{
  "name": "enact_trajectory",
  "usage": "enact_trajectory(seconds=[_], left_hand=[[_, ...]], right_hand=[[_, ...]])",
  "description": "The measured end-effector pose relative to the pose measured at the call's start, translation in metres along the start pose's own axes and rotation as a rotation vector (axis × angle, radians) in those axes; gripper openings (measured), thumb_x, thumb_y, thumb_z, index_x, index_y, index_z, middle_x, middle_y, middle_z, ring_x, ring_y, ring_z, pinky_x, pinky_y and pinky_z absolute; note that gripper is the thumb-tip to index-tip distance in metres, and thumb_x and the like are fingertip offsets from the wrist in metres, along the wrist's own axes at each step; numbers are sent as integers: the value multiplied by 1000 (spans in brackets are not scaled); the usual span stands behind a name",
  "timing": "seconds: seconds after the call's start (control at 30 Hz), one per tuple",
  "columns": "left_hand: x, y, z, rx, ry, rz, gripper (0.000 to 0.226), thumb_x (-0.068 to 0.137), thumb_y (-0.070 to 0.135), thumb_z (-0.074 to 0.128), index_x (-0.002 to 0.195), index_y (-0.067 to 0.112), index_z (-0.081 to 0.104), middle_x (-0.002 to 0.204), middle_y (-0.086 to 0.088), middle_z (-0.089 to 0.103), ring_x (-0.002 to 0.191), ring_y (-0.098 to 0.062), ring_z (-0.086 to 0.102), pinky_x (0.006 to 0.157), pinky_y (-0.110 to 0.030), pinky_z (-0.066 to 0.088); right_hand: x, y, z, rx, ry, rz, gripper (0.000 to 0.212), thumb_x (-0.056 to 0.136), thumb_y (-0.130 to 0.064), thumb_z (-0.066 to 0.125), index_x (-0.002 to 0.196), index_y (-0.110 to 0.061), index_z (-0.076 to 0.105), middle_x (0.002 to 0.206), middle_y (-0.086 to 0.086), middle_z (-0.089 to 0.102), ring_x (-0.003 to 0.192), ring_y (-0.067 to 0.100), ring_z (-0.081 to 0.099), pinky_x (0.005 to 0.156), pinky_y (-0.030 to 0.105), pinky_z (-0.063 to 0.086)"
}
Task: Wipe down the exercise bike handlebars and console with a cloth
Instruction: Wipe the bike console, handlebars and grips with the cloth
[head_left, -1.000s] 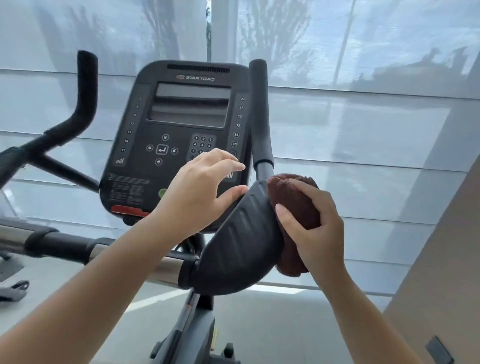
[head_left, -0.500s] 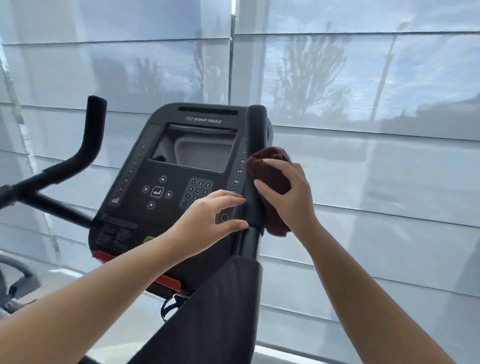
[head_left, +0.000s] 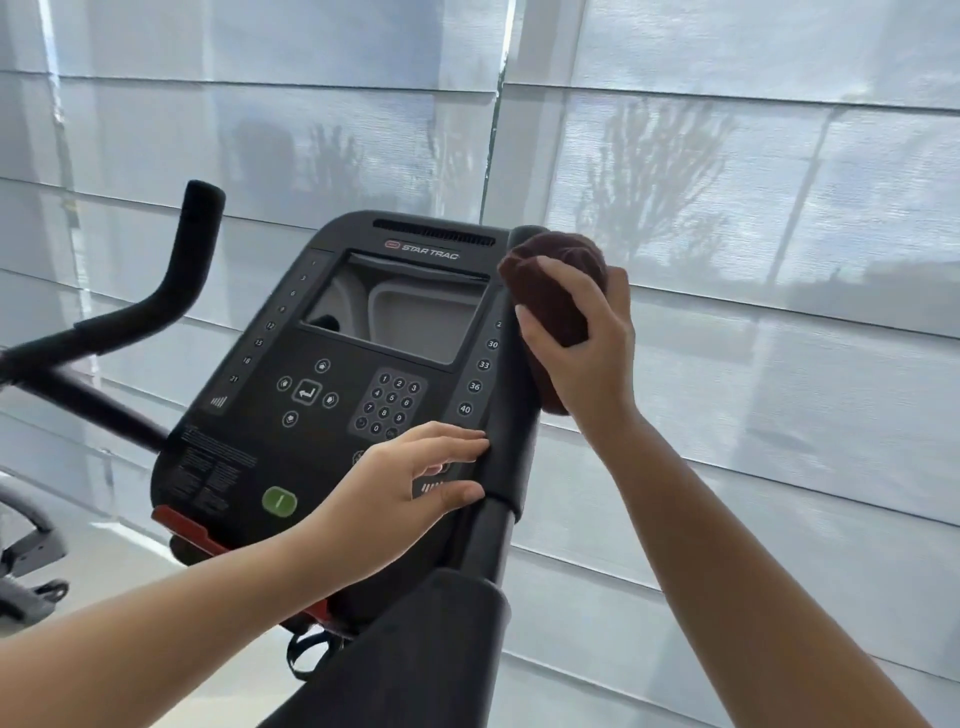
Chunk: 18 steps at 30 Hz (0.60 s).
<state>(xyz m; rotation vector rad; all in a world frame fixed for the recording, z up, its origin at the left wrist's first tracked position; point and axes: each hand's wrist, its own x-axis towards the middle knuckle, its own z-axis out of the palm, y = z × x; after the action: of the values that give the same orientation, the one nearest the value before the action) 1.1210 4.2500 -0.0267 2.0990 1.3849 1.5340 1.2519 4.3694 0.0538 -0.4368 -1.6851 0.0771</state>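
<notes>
The black console (head_left: 332, 374) of the exercise bike faces me, with a screen, a keypad and a green button. Its right upright handlebar (head_left: 511, 457) runs along the console's right edge. My right hand (head_left: 582, 348) holds a dark brown cloth (head_left: 553, 280) wrapped around the top of that handlebar. My left hand (head_left: 410, 488) rests with fingers spread on the console's lower right corner, fingertips touching the handlebar. The left handlebar (head_left: 171, 291) curves up at the far left, untouched.
A padded black armrest (head_left: 415, 660) sits low in front of me. Pale window blinds (head_left: 779, 260) fill the background behind the bike. Part of another machine (head_left: 26, 561) shows at the lower left on the light floor.
My right hand has slid the cloth up the right handlebar, from the armrest to the grip's top. My view rose with it. My left hand stayed by the console's lower right corner.
</notes>
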Motion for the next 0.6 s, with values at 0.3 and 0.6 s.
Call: enact_trajectory(seconds=[0.3, 0.6], left_hand=[[-2, -4, 2, -1, 33, 48, 36, 82, 8, 63, 113, 25, 55, 116, 14, 56, 109, 9, 50, 90, -5, 37], [-4, -7, 5, 37, 115, 151, 30, 78, 3, 68, 107, 9, 67, 106, 12, 61, 104, 6, 54, 86, -4, 38]], right_hand=[[-60, 10, -27, 31, -174, 17, 36, 71, -23, 71, 105, -30, 64, 100, 3, 55, 94, -1, 51, 86, 7, 38], [-10, 6, -3, -27, -11, 20, 38, 76, -16, 71, 112, -22, 62, 104, 5, 53, 93, -9, 49, 85, 7, 38]])
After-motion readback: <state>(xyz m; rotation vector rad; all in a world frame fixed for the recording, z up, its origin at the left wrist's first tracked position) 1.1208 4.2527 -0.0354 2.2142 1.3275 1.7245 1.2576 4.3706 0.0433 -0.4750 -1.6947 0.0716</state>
